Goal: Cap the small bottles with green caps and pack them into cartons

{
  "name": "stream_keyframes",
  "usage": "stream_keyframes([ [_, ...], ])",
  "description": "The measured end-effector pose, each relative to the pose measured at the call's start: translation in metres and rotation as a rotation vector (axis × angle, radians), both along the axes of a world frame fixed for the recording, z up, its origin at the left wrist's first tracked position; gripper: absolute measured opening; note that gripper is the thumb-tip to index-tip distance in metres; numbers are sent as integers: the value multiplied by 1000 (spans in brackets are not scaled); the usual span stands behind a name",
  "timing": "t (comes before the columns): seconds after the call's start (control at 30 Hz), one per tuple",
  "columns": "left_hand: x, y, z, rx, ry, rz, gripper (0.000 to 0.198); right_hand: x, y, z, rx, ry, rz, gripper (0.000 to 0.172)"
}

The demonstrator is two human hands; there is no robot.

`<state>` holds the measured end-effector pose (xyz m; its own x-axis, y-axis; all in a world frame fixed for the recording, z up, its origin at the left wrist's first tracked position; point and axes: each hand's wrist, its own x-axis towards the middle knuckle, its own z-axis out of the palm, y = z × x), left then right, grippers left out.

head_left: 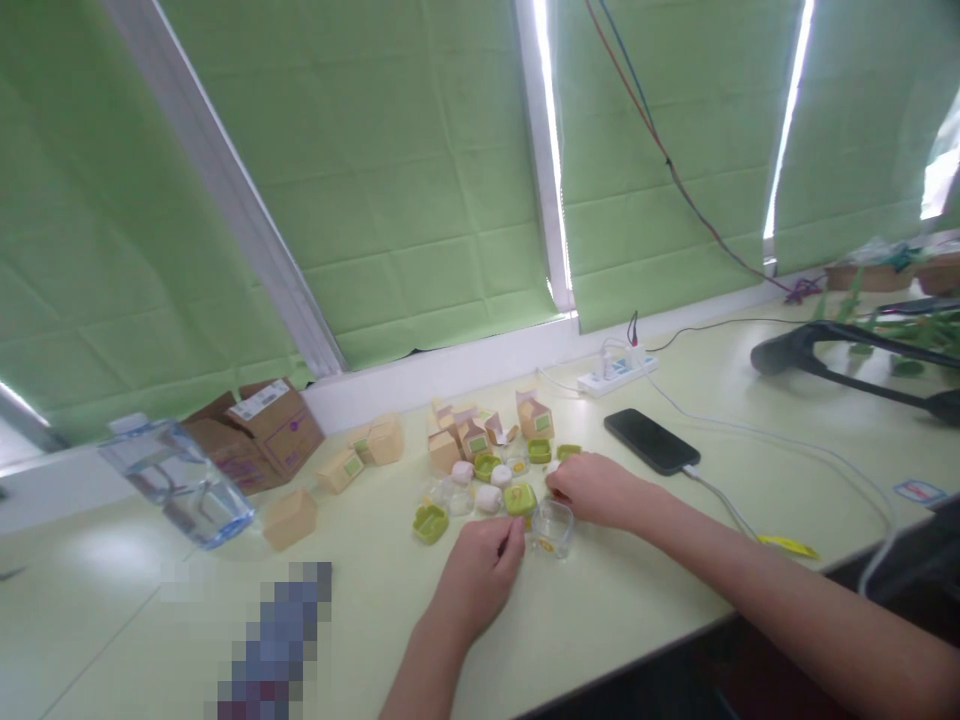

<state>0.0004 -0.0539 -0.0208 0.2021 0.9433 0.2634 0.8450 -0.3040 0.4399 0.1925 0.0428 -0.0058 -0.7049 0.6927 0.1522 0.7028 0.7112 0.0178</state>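
My left hand (480, 568) rests on the table with its fingers curled in, the thumb tip close by a green tray piece (519, 499). Curled fingers also show on my right hand (592, 487), beside a small green tray (568, 452) at the right of the cluster. What either hand holds, if anything, is hidden. Between the hands stands a clear plastic box (553, 530) with a yellow label. Around them lie a white rounded piece (489, 499), a flower-shaped green tray (430, 523) and several similar pieces.
Small tan cartons (444, 450) stand behind the cluster. Left are another tan carton (289, 519), a water bottle (180, 482) and a cardboard box (262, 435). Right are a black phone (651, 441) on a white cable, a power strip (616, 376) and a black frame-like object (795, 350).
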Motion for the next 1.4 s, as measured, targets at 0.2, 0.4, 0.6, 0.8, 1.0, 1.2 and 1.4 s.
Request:
stream_keyframes([
  [0.2, 4, 1, 7, 192, 88, -32, 40, 9, -4, 1, -20, 14, 13, 18],
  [0.4, 28, 36, 33, 287, 81, -94, 27, 15, -4, -3, -70, 54, 45, 19],
  [0.6, 56, 100, 46, 99, 296, -151, 34, 22, -3, -13, -92, 102, 78, 22],
  [0.8, 81, 139, 47, -41, 453, -94, 31, 23, -9, -7, -57, 134, 46, 19],
  [1.0, 99, 148, 54, -118, 550, -43, 28, 22, -11, -6, -100, 176, 25, 16],
  [1.2, 96, 147, 58, -53, 449, -36, 30, 15, -8, -15, -79, 169, -25, 22],
  [1.4, 63, 121, 70, 179, 171, -2, 41, 19, -6, -11, -66, 112, -2, 19],
])
